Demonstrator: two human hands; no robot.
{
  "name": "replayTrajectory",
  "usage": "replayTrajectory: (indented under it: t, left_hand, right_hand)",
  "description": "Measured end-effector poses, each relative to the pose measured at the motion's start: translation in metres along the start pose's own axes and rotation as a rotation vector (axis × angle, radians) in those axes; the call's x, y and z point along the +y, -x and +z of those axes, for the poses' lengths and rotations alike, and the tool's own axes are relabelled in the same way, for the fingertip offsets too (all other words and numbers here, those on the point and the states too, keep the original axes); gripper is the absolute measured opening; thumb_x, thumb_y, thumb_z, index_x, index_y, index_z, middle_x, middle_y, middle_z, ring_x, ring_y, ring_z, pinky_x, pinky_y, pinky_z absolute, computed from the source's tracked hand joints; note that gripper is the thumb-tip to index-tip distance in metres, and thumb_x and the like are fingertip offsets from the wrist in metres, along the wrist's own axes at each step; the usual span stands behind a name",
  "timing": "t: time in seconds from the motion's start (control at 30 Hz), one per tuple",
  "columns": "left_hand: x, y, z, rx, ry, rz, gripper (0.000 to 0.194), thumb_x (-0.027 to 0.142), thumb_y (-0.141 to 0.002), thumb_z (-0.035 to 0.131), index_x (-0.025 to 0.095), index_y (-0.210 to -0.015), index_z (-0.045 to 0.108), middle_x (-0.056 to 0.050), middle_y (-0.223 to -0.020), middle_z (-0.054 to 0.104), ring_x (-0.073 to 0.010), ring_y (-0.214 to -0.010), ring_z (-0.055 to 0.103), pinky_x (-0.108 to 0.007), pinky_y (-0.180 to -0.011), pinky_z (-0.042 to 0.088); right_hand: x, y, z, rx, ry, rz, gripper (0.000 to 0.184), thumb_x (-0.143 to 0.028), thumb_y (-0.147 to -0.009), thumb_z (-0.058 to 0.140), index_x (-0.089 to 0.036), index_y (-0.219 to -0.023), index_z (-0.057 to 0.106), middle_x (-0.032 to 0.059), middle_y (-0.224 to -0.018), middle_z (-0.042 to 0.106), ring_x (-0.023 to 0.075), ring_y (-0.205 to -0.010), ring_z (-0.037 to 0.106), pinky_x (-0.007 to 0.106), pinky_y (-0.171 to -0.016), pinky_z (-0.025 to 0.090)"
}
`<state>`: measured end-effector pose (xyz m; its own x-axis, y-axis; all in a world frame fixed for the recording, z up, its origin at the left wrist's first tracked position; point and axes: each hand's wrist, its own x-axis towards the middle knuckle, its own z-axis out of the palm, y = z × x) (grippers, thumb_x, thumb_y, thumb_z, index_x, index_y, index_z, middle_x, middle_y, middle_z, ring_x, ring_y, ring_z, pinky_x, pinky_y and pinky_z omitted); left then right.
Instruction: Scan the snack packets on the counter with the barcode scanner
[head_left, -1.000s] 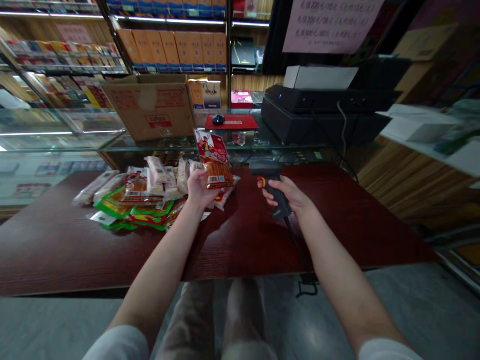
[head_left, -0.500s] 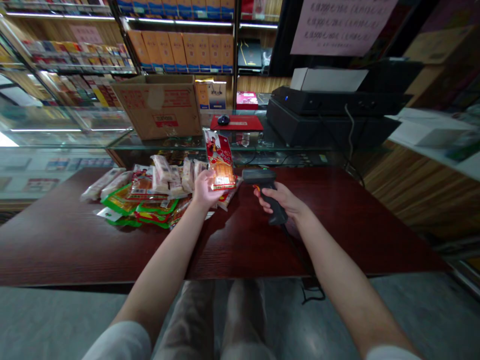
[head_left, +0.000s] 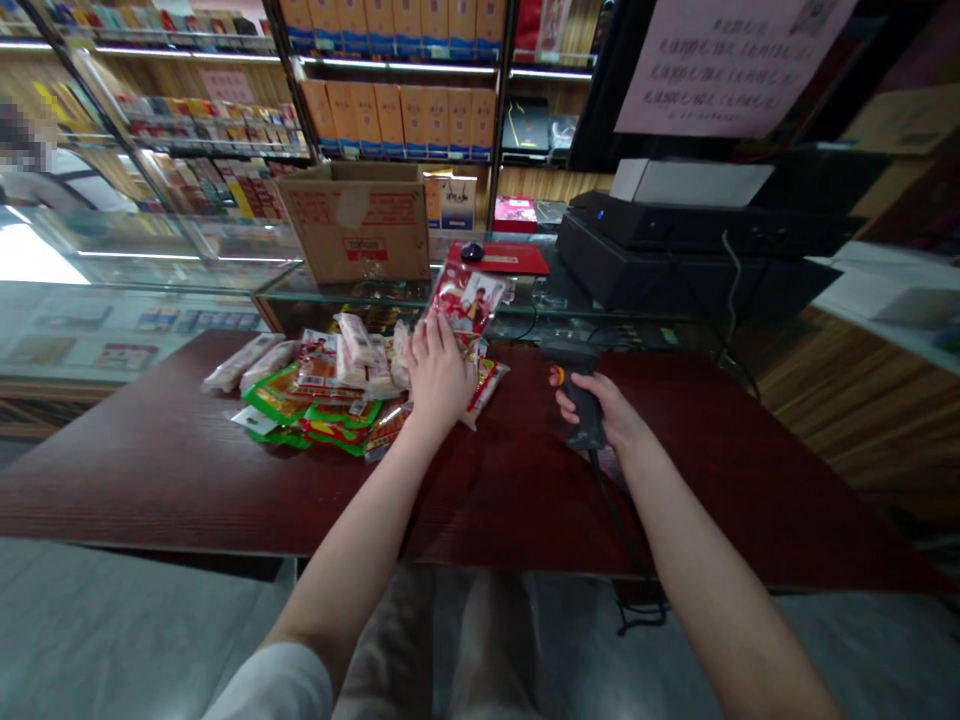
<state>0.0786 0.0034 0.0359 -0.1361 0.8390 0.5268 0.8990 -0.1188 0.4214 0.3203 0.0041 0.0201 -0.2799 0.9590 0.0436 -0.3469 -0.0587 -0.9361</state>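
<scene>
My left hand [head_left: 441, 372] is turned back-up at the right end of the pile, closed on a red-and-white snack packet [head_left: 469, 298]. The packet's upper part sticks out past my fingers, leaning to the right; its lower part is hidden under the hand. In my right hand [head_left: 611, 408] is a black barcode scanner [head_left: 583, 412], gripped by its handle, a finger at the orange trigger. Its head lies to the right of the packet, apart from it. Left of my left hand lie green-edged snack packets [head_left: 274, 395] and white-wrapped packets [head_left: 357, 340].
The dark red wooden table [head_left: 187, 480] holds the pile. Behind it, a glass counter bears an open cardboard box [head_left: 364, 225], a mouse [head_left: 472, 252] on a red mat, and a black cash-register unit [head_left: 660, 250]. The scanner's cable [head_left: 611, 500] runs down over the table edge.
My left hand has rolled from palm-up to back-up, tipping the snack packet to the right and nearer the pile. The scanner is still in my right hand. The view has shifted slightly.
</scene>
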Motion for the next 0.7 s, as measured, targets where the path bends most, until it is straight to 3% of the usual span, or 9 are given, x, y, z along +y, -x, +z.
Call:
replayTrajectory:
  t: [0.1,0.17,0.3,0.4,0.47,0.57,0.7]
  left_hand:
    - [0.003,0.012,0.015,-0.28,-0.232,-0.051,0.08,0.047,-0.09,0.048,-0.005,-0.149,0.032,-0.03,-0.155,0.029,-0.0454,-0.146,0.02,-0.061,-0.117,0.014]
    - [0.003,0.017,0.024,-0.345,-0.297,-0.04,0.086,0.057,-0.091,0.044,-0.006,-0.149,0.032,-0.03,-0.156,0.027,-0.0458,-0.147,0.018,-0.061,-0.118,0.012]
    - [0.007,0.021,0.023,-0.286,-0.297,-0.005,0.085,0.062,-0.092,0.038,-0.001,-0.149,0.035,-0.027,-0.158,0.026,-0.0423,-0.147,0.021,-0.056,-0.119,0.013]
    - [0.01,0.015,0.004,-0.212,-0.228,0.026,0.075,0.06,-0.093,0.038,0.005,-0.144,0.045,-0.024,-0.158,0.03,-0.0379,-0.147,0.024,-0.054,-0.119,0.016]
    - [0.006,0.005,-0.016,-0.206,-0.154,0.015,0.064,0.057,-0.095,0.038,0.01,-0.135,0.054,-0.021,-0.151,0.043,-0.0354,-0.141,0.036,-0.055,-0.116,0.024]
    - [-0.024,-0.018,-0.055,-0.172,-0.053,-0.026,0.047,0.05,-0.096,0.038,0.019,-0.121,0.062,-0.014,-0.13,0.062,-0.0306,-0.123,0.054,-0.051,-0.106,0.038]
    - [-0.114,-0.046,-0.106,0.062,-0.097,-0.183,0.044,0.048,-0.094,0.038,0.021,-0.118,0.062,-0.014,-0.125,0.063,-0.0315,-0.121,0.054,-0.052,-0.106,0.036]
  right_hand:
    - [0.0,0.001,0.001,0.018,0.014,0.016,0.022,-0.03,-0.071,0.07,-0.017,-0.089,0.069,0.0064,-0.088,0.065,0.0085,-0.051,0.044,0.022,-0.037,0.036]
    - [0.001,0.001,0.001,0.024,0.025,0.026,0.023,-0.031,-0.071,0.071,-0.017,-0.089,0.069,0.0061,-0.087,0.066,0.0086,-0.051,0.045,0.023,-0.038,0.037]
    - [0.008,0.0,0.002,0.043,0.087,0.089,0.025,-0.035,-0.073,0.071,-0.017,-0.09,0.069,0.0055,-0.076,0.068,0.0118,-0.05,0.052,0.025,-0.041,0.043]
    - [0.017,-0.004,0.006,0.138,0.127,0.076,0.024,-0.033,-0.071,0.072,-0.017,-0.089,0.07,0.0074,-0.081,0.073,0.017,-0.064,0.065,0.028,-0.056,0.054]
    - [0.022,-0.008,0.009,0.188,0.11,0.032,0.024,-0.032,-0.069,0.071,-0.019,-0.089,0.071,0.008,-0.092,0.075,0.0205,-0.083,0.07,0.03,-0.07,0.058]
    - [0.025,-0.02,0.017,0.243,0.086,-0.042,0.024,-0.035,-0.069,0.067,-0.022,-0.089,0.07,0.0049,-0.099,0.075,0.0225,-0.1,0.069,0.031,-0.078,0.058]
    - [0.023,-0.045,0.04,0.296,0.078,-0.133,0.027,-0.042,-0.07,0.063,-0.022,-0.088,0.068,0.0022,-0.087,0.074,0.021,-0.089,0.07,0.027,-0.065,0.055]
